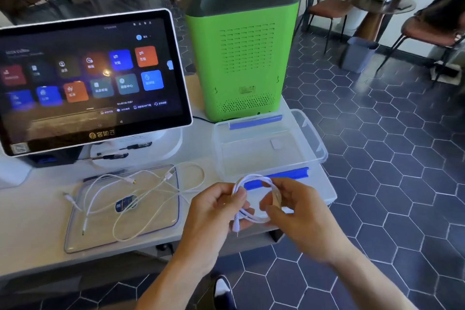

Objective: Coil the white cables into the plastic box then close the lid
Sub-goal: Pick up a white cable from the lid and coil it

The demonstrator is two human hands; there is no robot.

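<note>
1. The coiled round-cord cable [251, 199] is white.
2. The loose thin cables [141, 191] are white too.
3. The clear rectangular plastic box [266, 156] has blue clips.
4. The flat clear plastic lid [75, 234] carries a blue oval label.
5. The tall boxy machine [241, 58] is bright green with a grey top and a pattern of vent slots.
6. The floor [390, 184] has dark blue hexagon tiles with pale joints.

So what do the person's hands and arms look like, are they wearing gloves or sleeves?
No gloves: the left hand and right hand are bare, and both forearms are bare as far as the picture shows, with no sleeve or watch in view. A thin ring seems to sit on a left finger.
</note>
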